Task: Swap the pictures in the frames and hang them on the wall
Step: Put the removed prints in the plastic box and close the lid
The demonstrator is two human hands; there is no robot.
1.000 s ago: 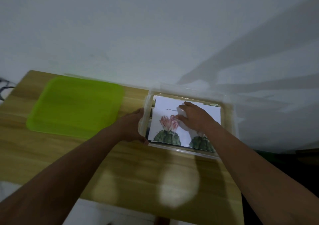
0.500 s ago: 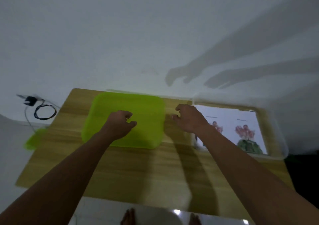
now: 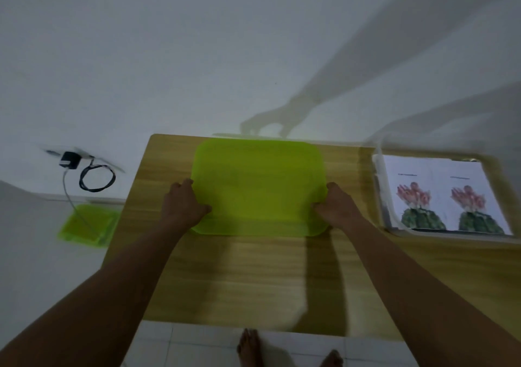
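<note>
A: What has changed in the last second?

B: Both hands have left the clear plastic box (image 3: 379, 152) at the right of the light wooden desk (image 3: 253, 276) and gone to the flat translucent lime-green plastic lid (image 3: 258, 187) lying in the middle of it. The left hand (image 3: 183, 204) grips its left edge, thumb on top; the right hand (image 3: 335, 207) grips its right edge in the same way. A second ago the right hand lay on the sheets in the box and the left held the box's wall.

A: And for the task?

B: My guess is the lid gets moved next, perhaps back onto the box, or aside to clear working room. No swapping or hanging has begun, as far as I can see.

A: Where are the pictures?

B: In the box: a white printed sheet (image 3: 439, 194) on top showing two red-flowered cactus prints side by side. Whether more sheets lie beneath it I cannot tell.

A: Count the rest.

B: One lid on the desk, one box, one second lime-green plastic piece (image 3: 87, 224) on the floor to the left, one black charger with a coiled cable (image 3: 84, 170). No frames show.
</note>
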